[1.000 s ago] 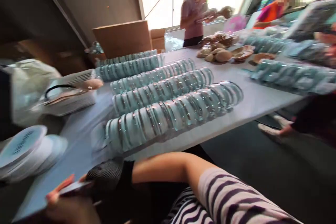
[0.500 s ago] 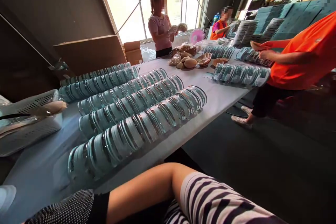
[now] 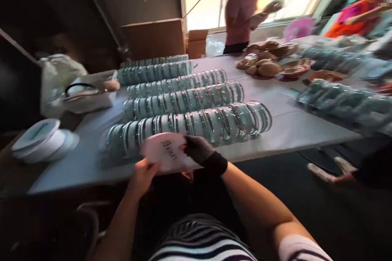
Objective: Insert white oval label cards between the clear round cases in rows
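Head view: pale pink, flat, rounded printed card (image 3: pixel 163 151) is up at the near edge of the white table (image 3: pixel 306 128). Left hand (image 3: pixel 142 175) pinches its near left edge; right hand (image 3: pixel 200 151) (black mesh glove) has the right edge, fingers closed on it. Probably light, thin, stiffish, a bit slick, could crease; best held by opposite rims. Left side: white plastic basket (image 3: pixel 104 104) holds tan piece (image 3: pixel 112 85), black loop (image 3: pixel 75 85). Far brown cardboard box (image 3: pixel 153 43): contents hidden.
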### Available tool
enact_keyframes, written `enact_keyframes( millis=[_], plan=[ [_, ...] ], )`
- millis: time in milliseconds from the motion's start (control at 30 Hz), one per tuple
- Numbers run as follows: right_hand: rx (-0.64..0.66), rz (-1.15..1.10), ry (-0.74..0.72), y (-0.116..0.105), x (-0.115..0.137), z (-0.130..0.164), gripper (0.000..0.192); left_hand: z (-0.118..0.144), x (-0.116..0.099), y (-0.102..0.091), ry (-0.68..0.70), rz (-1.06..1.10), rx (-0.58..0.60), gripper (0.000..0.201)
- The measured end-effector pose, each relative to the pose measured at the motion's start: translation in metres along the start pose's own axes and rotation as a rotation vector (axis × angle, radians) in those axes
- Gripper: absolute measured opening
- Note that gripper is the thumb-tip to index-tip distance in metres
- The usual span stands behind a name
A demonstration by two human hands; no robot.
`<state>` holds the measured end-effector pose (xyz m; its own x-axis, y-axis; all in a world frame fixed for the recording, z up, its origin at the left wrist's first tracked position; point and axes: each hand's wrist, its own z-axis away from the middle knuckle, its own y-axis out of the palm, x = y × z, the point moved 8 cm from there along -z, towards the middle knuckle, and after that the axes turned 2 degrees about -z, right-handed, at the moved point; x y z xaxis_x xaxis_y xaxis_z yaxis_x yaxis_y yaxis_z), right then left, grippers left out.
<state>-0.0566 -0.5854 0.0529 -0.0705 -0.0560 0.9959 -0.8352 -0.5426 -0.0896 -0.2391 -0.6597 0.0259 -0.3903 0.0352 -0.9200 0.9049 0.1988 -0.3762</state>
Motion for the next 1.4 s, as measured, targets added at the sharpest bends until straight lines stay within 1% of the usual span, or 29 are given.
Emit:
enact_keyframes(
  millis=[33, 67, 133, 167, 200, 233, 300, 333, 367, 400, 467, 500, 533, 567, 633, 667, 700, 800, 833, 867, 933, 1033, 1067, 1100, 1167, 1233, 1267, 1333, 1400],
  plan=[
    [-0.048, -0.010, 0.023, -0.016, -0.006, 0.008, 0.034, 0.003, 0.003, 0.012, -0.041, 0.081, 0.090, 0.044],
    [0.007, -0.073, 0.047, -0.023, -0.012, 0.015, 0.038, 0.005, 0.004, 0.028, -0.075, 0.201, 0.213, 0.047],
    [0.232, -0.234, 0.076, -0.027, -0.024, 0.030, 0.046, 0.003, -0.004, 0.060, -0.117, 0.488, 0.438, 0.055],
    [0.306, -0.295, 0.094, -0.030, -0.030, 0.035, 0.049, -0.001, -0.009, 0.072, -0.132, 0.595, 0.480, 0.059],
    [0.315, -0.320, 0.114, -0.036, -0.038, 0.038, 0.052, -0.008, -0.012, 0.081, -0.145, 0.647, 0.472, 0.061],
    [0.245, -0.309, 0.129, -0.048, -0.047, 0.037, 0.055, -0.015, -0.013, 0.085, -0.155, 0.635, 0.407, 0.059],
    [0.017, -0.249, 0.141, -0.075, -0.060, 0.036, 0.059, -0.025, -0.013, 0.090, -0.160, 0.489, 0.267, 0.049],
    [-0.048, -0.230, 0.144, -0.084, -0.064, 0.038, 0.060, -0.026, -0.015, 0.094, -0.159, 0.432, 0.258, 0.045],
    [-0.040, -0.236, 0.146, -0.087, -0.065, 0.040, 0.059, -0.023, -0.018, 0.101, -0.156, 0.423, 0.314, 0.044],
    [0.044, -0.264, 0.149, -0.084, -0.063, 0.043, 0.058, -0.019, -0.021, 0.112, -0.159, 0.471, 0.420, 0.046],
    [0.293, -0.338, 0.171, -0.072, -0.059, 0.052, 0.057, -0.007, -0.030, 0.132, -0.177, 0.663, 0.669, 0.064],
    [0.356, -0.354, 0.186, -0.071, -0.058, 0.055, 0.057, -0.005, -0.032, 0.137, -0.184, 0.734, 0.730, 0.073],
    [0.332, -0.349, 0.200, -0.076, -0.059, 0.054, 0.057, -0.007, -0.031, 0.139, -0.194, 0.752, 0.722, 0.076],
    [0.228, -0.321, 0.212, -0.087, -0.063, 0.052, 0.057, -0.012, -0.027, 0.138, -0.207, 0.711, 0.659, 0.070],
    [-0.012, -0.240, 0.234, -0.112, -0.072, 0.049, 0.054, -0.021, -0.023, 0.134, -0.218, 0.544, 0.515, 0.048],
    [-0.056, -0.218, 0.234, -0.118, -0.075, 0.051, 0.051, -0.021, -0.027, 0.136, -0.215, 0.492, 0.506, 0.042],
    [-0.021, -0.224, 0.225, -0.119, -0.075, 0.054, 0.050, -0.018, -0.035, 0.142, -0.214, 0.493, 0.564, 0.042],
    [0.319, -0.382, 0.177, -0.097, -0.069, 0.069, 0.053, 0.007, -0.070, 0.170, -0.219, 0.761, 0.953, 0.075],
    [0.374, -0.441, 0.159, -0.094, -0.067, 0.074, 0.055, 0.011, -0.078, 0.176, -0.221, 0.862, 1.021, 0.083],
    [0.384, -0.487, 0.149, -0.094, -0.067, 0.076, 0.057, 0.010, -0.081, 0.179, -0.219, 0.936, 1.032, 0.086],
    [0.345, -0.537, 0.150, -0.096, -0.072, 0.075, 0.055, 0.001, -0.075, 0.184, -0.217, 1.012, 0.966, 0.081],
    [0.327, -0.552, 0.186, -0.094, -0.083, 0.069, 0.057, -0.008, -0.050, 0.193, -0.280, 1.010, 0.935, 0.081],
    [0.291, -0.544, 0.200, -0.096, -0.086, 0.066, 0.060, -0.011, -0.039, 0.195, -0.306, 0.981, 0.889, 0.081],
    [0.195, -0.522, 0.203, -0.101, -0.088, 0.062, 0.061, -0.018, -0.029, 0.194, -0.321, 0.936, 0.798, 0.079],
    [-0.132, -0.416, 0.145, -0.123, -0.087, 0.055, 0.058, -0.033, -0.011, 0.186, -0.311, 0.816, 0.532, 0.070],
    [-0.454, -0.251, 0.025, -0.143, -0.076, 0.059, 0.057, -0.043, -0.005, 0.177, -0.261, 0.712, 0.317, 0.062],
    [-0.563, -0.156, -0.032, -0.148, -0.069, 0.064, 0.060, -0.046, -0.006, 0.175, -0.235, 0.681, 0.258, 0.060],
    [-0.681, 0.045, -0.098, -0.150, -0.058, 0.075, 0.068, -0.050, -0.009, 0.173, -0.192, 0.635, 0.189, 0.058],
    [-0.740, 0.258, -0.117, -0.146, -0.052, 0.087, 0.071, -0.053, -0.012, 0.171, -0.161, 0.597, 0.132, 0.054]
  ],
)
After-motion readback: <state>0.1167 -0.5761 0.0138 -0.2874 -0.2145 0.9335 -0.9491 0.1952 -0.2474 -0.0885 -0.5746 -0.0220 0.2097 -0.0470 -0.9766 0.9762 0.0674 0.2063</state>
